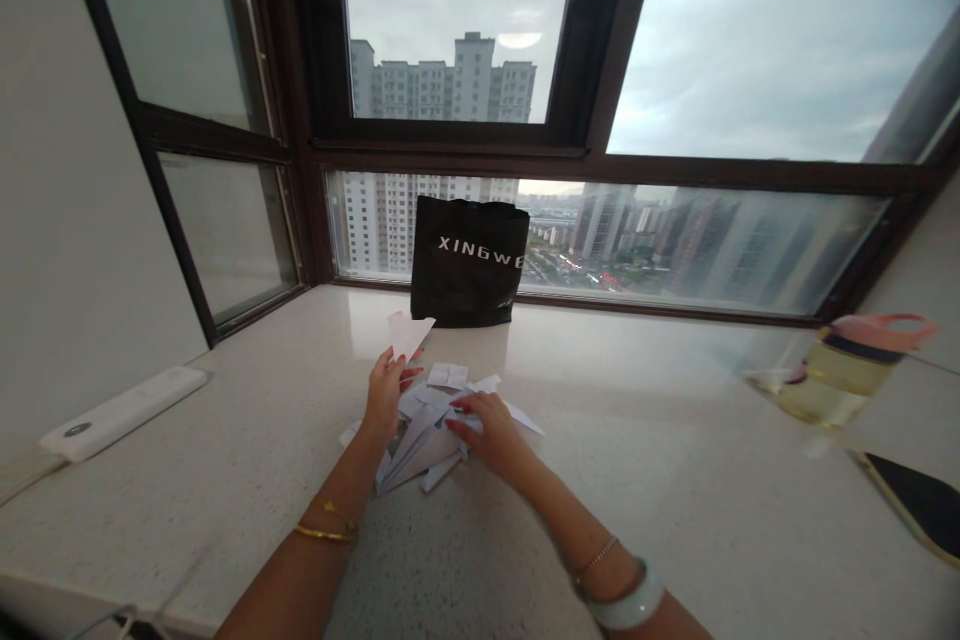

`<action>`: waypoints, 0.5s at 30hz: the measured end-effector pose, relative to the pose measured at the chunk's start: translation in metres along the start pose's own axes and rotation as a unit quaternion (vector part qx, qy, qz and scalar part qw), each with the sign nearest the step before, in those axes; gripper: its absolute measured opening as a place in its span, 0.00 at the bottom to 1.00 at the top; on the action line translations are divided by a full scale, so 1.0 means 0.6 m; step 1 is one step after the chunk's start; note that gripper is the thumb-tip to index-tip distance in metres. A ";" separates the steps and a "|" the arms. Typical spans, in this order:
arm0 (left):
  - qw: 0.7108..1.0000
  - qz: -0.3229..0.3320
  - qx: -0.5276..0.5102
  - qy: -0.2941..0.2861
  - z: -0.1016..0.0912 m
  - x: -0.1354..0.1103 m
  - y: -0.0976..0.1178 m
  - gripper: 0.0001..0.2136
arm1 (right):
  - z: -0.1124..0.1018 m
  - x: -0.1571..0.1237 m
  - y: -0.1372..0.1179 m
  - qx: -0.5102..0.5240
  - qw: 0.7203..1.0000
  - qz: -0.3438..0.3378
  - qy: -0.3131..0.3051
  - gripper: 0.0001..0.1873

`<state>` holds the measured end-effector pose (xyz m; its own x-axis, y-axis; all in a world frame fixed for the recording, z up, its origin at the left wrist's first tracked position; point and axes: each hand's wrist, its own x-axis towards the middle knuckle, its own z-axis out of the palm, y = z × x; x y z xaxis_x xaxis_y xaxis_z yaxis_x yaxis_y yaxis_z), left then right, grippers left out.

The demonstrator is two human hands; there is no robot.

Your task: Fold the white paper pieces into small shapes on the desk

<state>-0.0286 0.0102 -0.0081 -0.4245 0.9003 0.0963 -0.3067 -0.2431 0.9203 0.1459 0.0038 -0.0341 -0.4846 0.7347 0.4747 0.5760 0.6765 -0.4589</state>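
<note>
My left hand [387, 385] is closed on a torn piece of white paper [407, 334], held up at the far left of a loose heap. Below it, the heap of paper scraps [421, 440] lies on the pale speckled sill, with pieces folded and overlapping. My right hand [486, 425] rests at the heap's right side, thumb and fingers bent down to the scraps. Whether a scrap is pinched between those fingertips is too small to make out. Behind the heap stands a black bag [469, 265] with white lettering.
A white power strip [124, 412] lies at the left by the wall. On the right are a yellowish bottle with a pink lid [847, 375] and a dark flat device [911, 500]. Dark-framed windows [600, 235] edge the back of the sill [637, 400].
</note>
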 end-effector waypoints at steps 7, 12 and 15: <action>0.999 -0.011 0.009 -0.041 0.008 -0.008 -0.006 0.17 | 0.011 -0.005 -0.031 0.001 0.999 0.021 -0.046 0.13; 0.998 -0.027 0.019 -0.060 0.008 -0.008 -0.005 0.13 | -0.006 0.008 -0.012 0.199 0.977 0.058 0.043 0.07; 0.995 -0.040 0.025 -0.088 0.008 -0.007 -0.007 0.09 | -0.023 0.015 0.005 0.310 0.940 0.111 0.090 0.10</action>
<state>-0.0214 0.0091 -0.0104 -0.2435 0.9663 0.0834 -0.2888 -0.1543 0.9449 0.1526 0.0117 -0.0211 -0.2471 0.8780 0.4100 0.1279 0.4489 -0.8844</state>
